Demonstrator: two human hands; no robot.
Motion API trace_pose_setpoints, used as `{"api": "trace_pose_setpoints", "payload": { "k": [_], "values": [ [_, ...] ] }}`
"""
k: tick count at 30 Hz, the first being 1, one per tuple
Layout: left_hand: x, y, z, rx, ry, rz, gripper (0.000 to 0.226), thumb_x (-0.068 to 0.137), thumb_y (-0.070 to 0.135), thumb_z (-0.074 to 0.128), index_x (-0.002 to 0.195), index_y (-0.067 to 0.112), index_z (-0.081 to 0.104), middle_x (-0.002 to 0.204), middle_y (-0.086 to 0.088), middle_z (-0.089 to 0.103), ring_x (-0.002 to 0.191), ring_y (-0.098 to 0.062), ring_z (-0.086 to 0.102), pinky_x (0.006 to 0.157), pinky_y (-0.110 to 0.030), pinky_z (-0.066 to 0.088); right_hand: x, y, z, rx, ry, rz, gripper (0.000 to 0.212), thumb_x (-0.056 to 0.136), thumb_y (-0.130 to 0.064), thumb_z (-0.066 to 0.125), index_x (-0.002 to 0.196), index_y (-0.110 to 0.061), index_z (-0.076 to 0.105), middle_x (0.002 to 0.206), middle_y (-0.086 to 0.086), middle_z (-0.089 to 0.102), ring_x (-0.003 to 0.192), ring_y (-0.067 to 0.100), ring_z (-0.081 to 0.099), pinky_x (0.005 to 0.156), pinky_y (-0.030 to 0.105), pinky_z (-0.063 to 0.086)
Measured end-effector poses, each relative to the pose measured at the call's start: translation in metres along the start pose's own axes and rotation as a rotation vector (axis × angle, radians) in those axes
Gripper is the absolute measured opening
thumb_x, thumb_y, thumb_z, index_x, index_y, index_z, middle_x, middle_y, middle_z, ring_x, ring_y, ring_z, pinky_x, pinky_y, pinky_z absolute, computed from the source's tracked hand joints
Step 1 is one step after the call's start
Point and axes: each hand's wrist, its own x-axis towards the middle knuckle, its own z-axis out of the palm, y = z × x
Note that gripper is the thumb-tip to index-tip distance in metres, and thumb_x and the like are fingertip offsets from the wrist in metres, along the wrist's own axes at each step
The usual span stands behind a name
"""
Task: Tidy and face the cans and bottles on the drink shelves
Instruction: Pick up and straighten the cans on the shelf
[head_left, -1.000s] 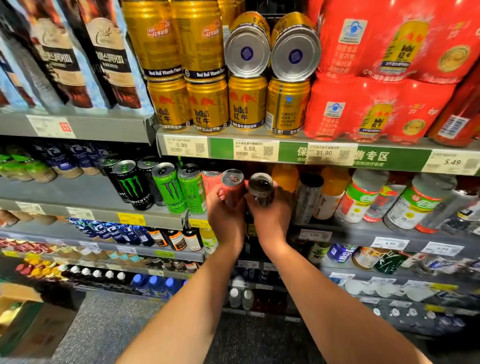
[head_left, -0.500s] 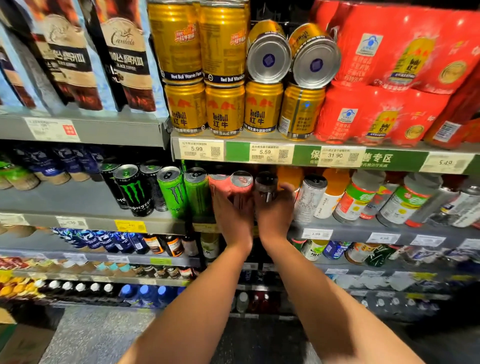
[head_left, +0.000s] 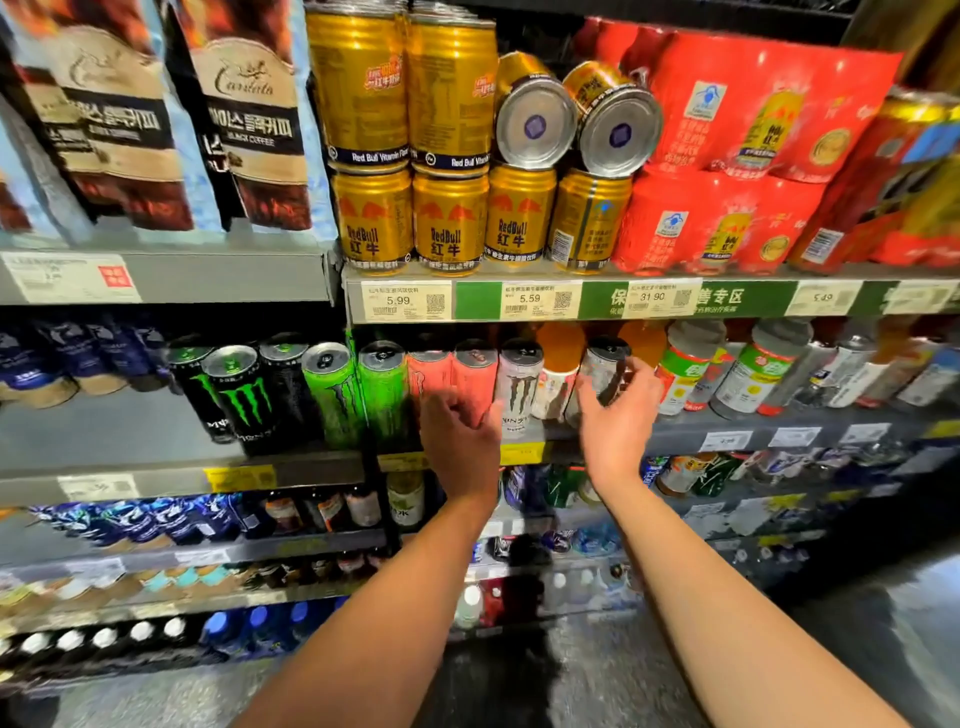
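Note:
On the middle shelf (head_left: 675, 434) stands a row of tall cans: black Monster cans (head_left: 239, 397), green ones (head_left: 332, 392), two pink cans (head_left: 475, 382), a white Monster can (head_left: 519, 387) and a silver can (head_left: 597, 371). My left hand (head_left: 460, 441) hovers in front of the pink cans with fingers loosely curled and holds nothing. My right hand (head_left: 615, 418) is just before the silver can, thumb left of it and fingers spread to its right. Motion blur hides whether the fingers touch the can.
Above, gold Red Bull cans (head_left: 449, 223) stand stacked, with two more lying on their sides (head_left: 535, 124) on top. Red multipacks (head_left: 727, 156) fill the right, coffee bags (head_left: 249, 114) the left. Capped bottles (head_left: 685, 369) stand right of the cans. Lower shelves hold small bottles.
Both hands have let go of the pink can and the dark-topped can and drawn back and apart. The right hand has shifted right toward the silver can.

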Motion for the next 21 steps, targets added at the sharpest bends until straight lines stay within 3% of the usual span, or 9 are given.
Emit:
{"api": "trace_pose_setpoints", "payload": {
  "k": [2, 5, 9, 13, 15, 18, 21],
  "values": [
    [-0.005, 0.003, -0.001, -0.024, -0.024, 0.005, 0.043, 0.069, 0.022, 0.084, 0.084, 0.022, 0.044, 0.078, 0.013, 0.042, 0.073, -0.017, 0.044, 0.071, -0.042, 0.045, 0.006, 0.003, -0.005, -0.067, -0.034, -0.026, 0.062, 0.092, -0.033, 0.069, 0.144, -0.010, 0.042, 0.136, 0.012, 0.042, 0.124, 0.025, 0.045, 0.103, 0.035, 0.039],
    [-0.017, 0.009, 0.001, -0.050, -0.092, -0.007, 0.039, 0.073, 0.026, 0.084, 0.087, 0.016, 0.048, 0.084, 0.001, 0.049, 0.077, -0.022, 0.048, 0.072, -0.034, 0.040, 0.015, 0.006, -0.006, -0.142, -0.097, -0.058, 0.056, 0.092, -0.031, 0.070, 0.141, -0.015, 0.047, 0.133, 0.012, 0.040, 0.122, 0.025, 0.044, 0.097, 0.031, 0.040],
    [-0.032, 0.015, 0.011, -0.076, -0.170, 0.050, 0.036, 0.077, 0.026, 0.084, 0.097, 0.018, 0.056, 0.091, 0.004, 0.054, 0.082, -0.020, 0.055, 0.077, -0.031, 0.045, 0.023, 0.013, -0.002, -0.084, -0.094, -0.089, 0.045, 0.088, -0.025, 0.074, 0.125, -0.010, 0.053, 0.127, 0.014, 0.047, 0.115, 0.029, 0.049, 0.086, 0.032, 0.041],
    [-0.041, 0.024, 0.027, -0.062, -0.200, 0.024, 0.035, 0.080, 0.028, 0.082, 0.102, 0.026, 0.055, 0.097, 0.006, 0.058, 0.090, -0.020, 0.061, 0.082, -0.035, 0.052, 0.021, 0.024, -0.003, 0.012, -0.097, -0.060, 0.036, 0.087, -0.025, 0.074, 0.103, -0.013, 0.044, 0.100, 0.007, 0.053, 0.093, 0.031, 0.052, 0.070, 0.028, 0.029],
    [-0.047, 0.028, 0.036, -0.064, -0.194, -0.001, 0.036, 0.081, 0.031, 0.082, 0.104, 0.024, 0.055, 0.101, 0.007, 0.060, 0.098, -0.020, 0.062, 0.089, -0.035, 0.052, 0.018, 0.028, -0.006, 0.109, -0.117, -0.003, 0.040, 0.085, -0.028, 0.075, 0.107, -0.021, 0.042, 0.101, 0.006, 0.059, 0.093, 0.029, 0.056, 0.072, 0.028, 0.032],
    [-0.055, 0.029, 0.052, -0.033, -0.202, -0.053, 0.048, 0.080, 0.044, 0.080, 0.113, 0.015, 0.060, 0.113, -0.001, 0.065, 0.108, -0.019, 0.062, 0.094, -0.038, 0.050, 0.027, 0.038, -0.009, 0.154, -0.104, -0.086, 0.055, 0.080, -0.021, 0.079, 0.116, -0.040, 0.042, 0.112, 0.007, 0.067, 0.105, 0.020, 0.063, 0.086, 0.030, 0.048],
    [-0.061, 0.032, 0.070, -0.024, -0.177, -0.088, 0.047, 0.081, 0.033, 0.082, 0.117, 0.011, 0.060, 0.110, -0.006, 0.068, 0.101, -0.021, 0.064, 0.090, -0.034, 0.049, 0.043, 0.057, -0.008, 0.172, -0.206, -0.088, 0.037, 0.072, -0.023, 0.072, 0.108, -0.022, 0.063, 0.103, 0.002, 0.070, 0.097, 0.022, 0.066, 0.085, 0.035, 0.053]
  ]
}}
